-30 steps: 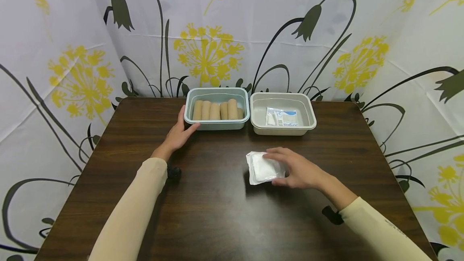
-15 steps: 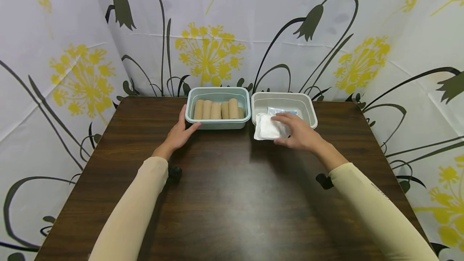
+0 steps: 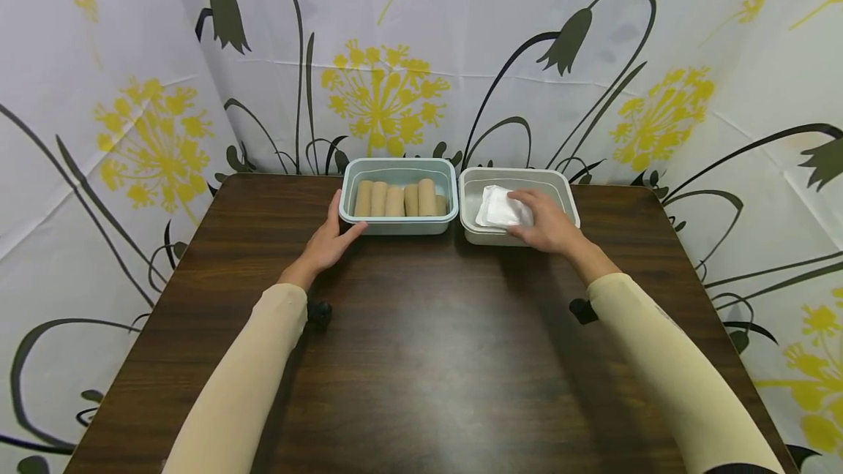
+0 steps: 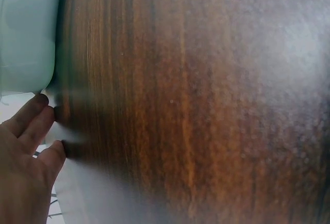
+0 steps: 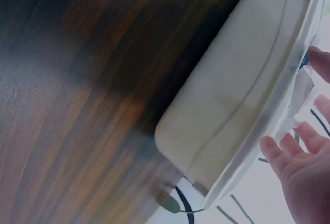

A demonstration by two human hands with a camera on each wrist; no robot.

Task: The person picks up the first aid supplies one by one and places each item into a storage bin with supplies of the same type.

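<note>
In the head view my left hand (image 3: 326, 242) rests at the left end of a light blue tub (image 3: 398, 227), fingers along its side and thumb at the front rim. Its fingers look fairly straight in the left wrist view, beside the tub's corner. Several beige rolls (image 3: 394, 201) stand in a row in this tub. My right hand (image 3: 549, 224) pinches a flat white square packet (image 3: 497, 208) by its right edge, over the off-white tub (image 3: 560, 180). Only the packet's edge shows in the right wrist view, above the rim. The inside of this tub is mostly hidden by packet and hand.
Both tubs stand side by side at the back edge of the dark wooden table (image 3: 421, 357). Right behind them hangs a white curtain (image 3: 408, 13) with yellow flowers and dark stems. A dark strapped device (image 3: 582, 311) sits under the right wrist.
My right hand has carried the white packet from above the table's middle, forward and up to the off-white tub, covering the small printed packet inside. My left hand has stayed at the blue tub.
</note>
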